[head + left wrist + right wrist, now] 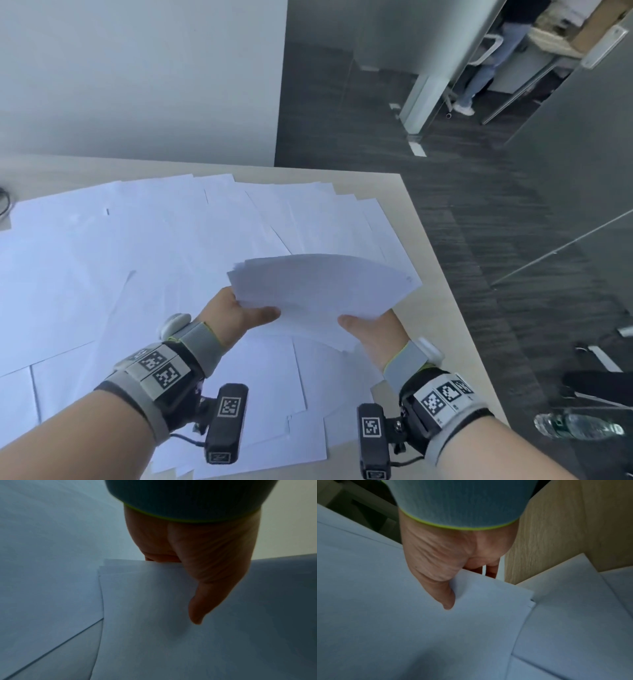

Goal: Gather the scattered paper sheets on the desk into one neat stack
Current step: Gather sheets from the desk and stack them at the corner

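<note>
You hold a partial stack (322, 287) above the desk (424, 226), near its right front corner. Your left hand (236, 317) pinches the stack's near left edge, thumb on top and fingers beneath. Your right hand (371, 334) pinches the near right edge the same way. The stack bows upward between the two grips.

The stack is not yet square: at its left corner, several sheet edges show stepped offsets in the left wrist view.

To finish this step well:
- Loosen both pinches slightly so the sheets can slide against each other.
- Tap one long edge on a bare patch of desk, then one short edge.
- Keep the bow shallow; a hard bend is likely to crease thin paper.

Many loose sheets (137, 246) remain spread on the desk, overlapping at varied angles and covering most of it. By this judgement, the task is in an early stage.

The paper is white, thin, smooth and flexible, with plain rectangular outlines. The desk has a pale matte wood-grain surface, likely to let sheets slide easily.
</note>
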Demonstrator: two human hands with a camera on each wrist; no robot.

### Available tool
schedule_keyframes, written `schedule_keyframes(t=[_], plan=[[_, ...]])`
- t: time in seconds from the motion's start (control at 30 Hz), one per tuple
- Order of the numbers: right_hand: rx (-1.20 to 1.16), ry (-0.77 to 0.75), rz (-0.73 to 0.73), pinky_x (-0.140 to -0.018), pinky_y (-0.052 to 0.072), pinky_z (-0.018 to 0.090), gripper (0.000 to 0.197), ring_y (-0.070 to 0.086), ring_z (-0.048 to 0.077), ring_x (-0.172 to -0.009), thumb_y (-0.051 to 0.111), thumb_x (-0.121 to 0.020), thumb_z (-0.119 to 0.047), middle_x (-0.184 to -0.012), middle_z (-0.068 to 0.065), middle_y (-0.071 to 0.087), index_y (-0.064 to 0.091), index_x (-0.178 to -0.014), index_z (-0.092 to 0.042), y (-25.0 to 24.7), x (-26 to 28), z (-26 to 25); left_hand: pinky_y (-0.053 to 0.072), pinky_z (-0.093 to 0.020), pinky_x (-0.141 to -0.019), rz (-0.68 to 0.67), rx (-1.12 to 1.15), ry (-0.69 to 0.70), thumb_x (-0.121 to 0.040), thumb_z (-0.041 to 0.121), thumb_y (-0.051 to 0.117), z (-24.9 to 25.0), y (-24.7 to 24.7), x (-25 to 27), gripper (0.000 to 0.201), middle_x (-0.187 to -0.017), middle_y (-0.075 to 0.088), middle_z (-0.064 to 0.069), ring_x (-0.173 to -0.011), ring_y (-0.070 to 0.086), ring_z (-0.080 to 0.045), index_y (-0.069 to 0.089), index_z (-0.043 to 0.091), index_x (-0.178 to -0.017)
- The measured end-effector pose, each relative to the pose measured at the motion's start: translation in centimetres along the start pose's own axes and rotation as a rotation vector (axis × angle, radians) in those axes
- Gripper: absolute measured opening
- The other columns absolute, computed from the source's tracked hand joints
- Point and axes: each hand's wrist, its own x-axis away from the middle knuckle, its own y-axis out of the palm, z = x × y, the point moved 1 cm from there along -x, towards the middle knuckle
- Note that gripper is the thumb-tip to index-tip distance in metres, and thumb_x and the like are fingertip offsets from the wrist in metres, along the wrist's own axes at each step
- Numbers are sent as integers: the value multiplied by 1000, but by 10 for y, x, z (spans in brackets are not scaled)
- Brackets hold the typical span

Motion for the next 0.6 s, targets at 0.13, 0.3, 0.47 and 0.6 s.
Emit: schedule_keyframes(t=[0.13, 0.3, 0.47, 0.6], plan=[[109, 47, -48, -81, 48, 30, 16, 66, 26, -94, 78, -84, -18, -84, -4, 65, 62, -81, -18, -2, -5, 10, 49, -35, -97, -15, -118, -82, -70, 56, 73, -9, 9, 0, 31, -107, 77, 16, -106, 68, -13, 70, 47, -99], [261, -65, -308, -71, 49, 28, 21, 65, 12, -72, 67, -91, -39, -73, -13, 69, 70, -79, -22, -15, -31, 16, 60, -36, -82, 162, -38, -172, -90, 42, 74, -20, 19, -18, 19, -85, 81, 4, -83, 77, -21, 78, 24, -92], [458, -85, -248, -71, 43, 28, 35, 62, 20, -78, 52, -93, -56, -81, -5, 66, 64, -88, -23, -53, -98, 26, 62, -54, -84, 377, 140, -339, -75, 39, 78, -39, 36, -40, 38, -87, 79, -15, -83, 75, -39, 73, 10, -100], [554, -38, 109, -88, 49, 34, 41, 60, 22, -102, 51, -91, -55, -124, 0, 63, 63, -119, -27, -93, -158, 27, 57, -60, -90, 513, 309, -427, -92, 31, 74, -55, 54, -59, 31, -92, 77, -17, -84, 74, -39, 67, 7, -111]])
